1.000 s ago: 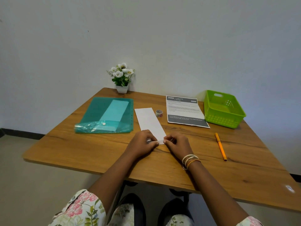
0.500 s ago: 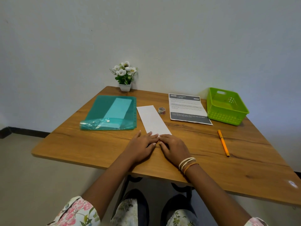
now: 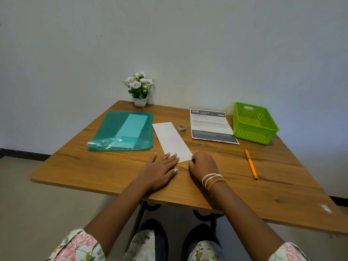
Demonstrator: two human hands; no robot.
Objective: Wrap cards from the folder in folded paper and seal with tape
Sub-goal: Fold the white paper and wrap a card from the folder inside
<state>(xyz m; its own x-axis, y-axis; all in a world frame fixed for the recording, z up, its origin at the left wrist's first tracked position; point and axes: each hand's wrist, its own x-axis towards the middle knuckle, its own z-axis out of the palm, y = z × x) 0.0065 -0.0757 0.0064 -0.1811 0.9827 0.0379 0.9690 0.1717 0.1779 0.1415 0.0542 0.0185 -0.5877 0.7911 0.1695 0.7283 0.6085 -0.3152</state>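
A square wooden table with a brown grain top is seen from above, set against a plain pale wall. On its far left lies a translucent teal plastic folder with a snap button, and a pale rectangular card is visible inside it. At the far right corner a bright green slatted plastic basket is placed, and just left of it lies a printed white sheet with dark header and footer bands. In the middle, a long white strip of folded paper is laid flat, angled from far left to near right, beside the folder. Its near end is held down by both hands. The left hand is laid flat with fingers straight and slightly spread, fingertips on the paper's near edge. The right hand, with bangles at the wrist, is curled at the paper's near right corner; whether the corner is pinched cannot be told. A small white pot of white artificial flowers stands at the far edge. A slim orange pen lies to the right, apart. A small patterned roll of tape sits between paper and printed sheet.
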